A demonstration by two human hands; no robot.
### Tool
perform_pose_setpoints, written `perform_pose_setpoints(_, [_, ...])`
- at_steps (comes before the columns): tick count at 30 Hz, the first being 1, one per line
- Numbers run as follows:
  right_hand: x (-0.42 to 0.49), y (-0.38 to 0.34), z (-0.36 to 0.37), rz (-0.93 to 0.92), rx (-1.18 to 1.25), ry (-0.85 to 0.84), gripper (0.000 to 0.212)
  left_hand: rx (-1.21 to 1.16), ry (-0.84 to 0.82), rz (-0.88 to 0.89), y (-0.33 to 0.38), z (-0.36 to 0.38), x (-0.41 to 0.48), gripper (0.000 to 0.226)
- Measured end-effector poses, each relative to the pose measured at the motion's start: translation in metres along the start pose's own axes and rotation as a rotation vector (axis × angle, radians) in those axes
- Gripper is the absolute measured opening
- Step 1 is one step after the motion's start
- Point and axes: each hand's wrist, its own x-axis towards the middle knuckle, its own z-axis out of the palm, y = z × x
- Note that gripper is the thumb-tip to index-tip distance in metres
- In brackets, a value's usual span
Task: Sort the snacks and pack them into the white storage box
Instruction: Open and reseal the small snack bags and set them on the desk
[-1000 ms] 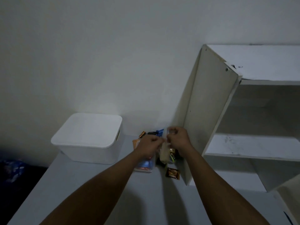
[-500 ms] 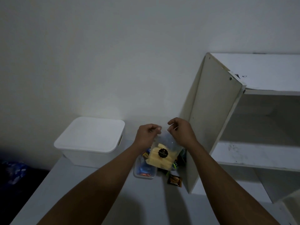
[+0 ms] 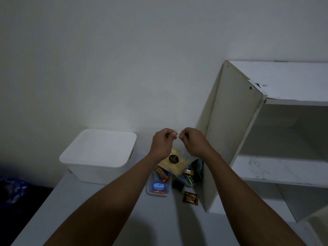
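Note:
A clear bag of yellow chips (image 3: 174,163) with a round black label hangs above the table. My left hand (image 3: 162,143) and my right hand (image 3: 192,142) each pinch its top edge, close together. Below lies a pile of snacks: a clear tray (image 3: 158,188) with blue and red packets, a brown sachet (image 3: 190,197), a small black packet (image 3: 177,185) and green-blue wrappers (image 3: 194,174). The white storage box (image 3: 99,155) stands to the left with its lid on.
A white shelf unit (image 3: 236,132) stands to the right, its side panel right beside the snacks. The wall is just behind. The table edge (image 3: 40,206) drops off at the left, with a dark blue bundle (image 3: 12,190) beyond it.
Both hands have lifted the chip bag up out of the snack pile, so that it now hangs free by its top edge.

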Motion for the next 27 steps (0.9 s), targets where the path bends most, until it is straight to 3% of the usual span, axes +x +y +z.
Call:
perform_pose_setpoints(9, [0.000,-0.006,-0.009,-0.021,0.039,0.074,0.017,-0.010,0.090,0.029,0.007,-0.005,0.003,0.017])
perform_pose_setpoints(16, [-0.002,-0.003,-0.010,-0.047,-0.059,0.056,0.026,-0.235,-0.031,-0.078,0.016,-0.016,-0.001,0.012])
perform_pose_setpoints(22, [-0.003,-0.009,-0.015,-0.013,0.014,-0.036,0.016,-0.201,-0.053,-0.103,0.012,-0.021,-0.002,0.010])
perform_pose_setpoints(27, [-0.008,-0.005,-0.012,-0.011,0.019,0.019,0.022,-0.234,-0.050,-0.146,0.015,-0.022,-0.004,0.009])
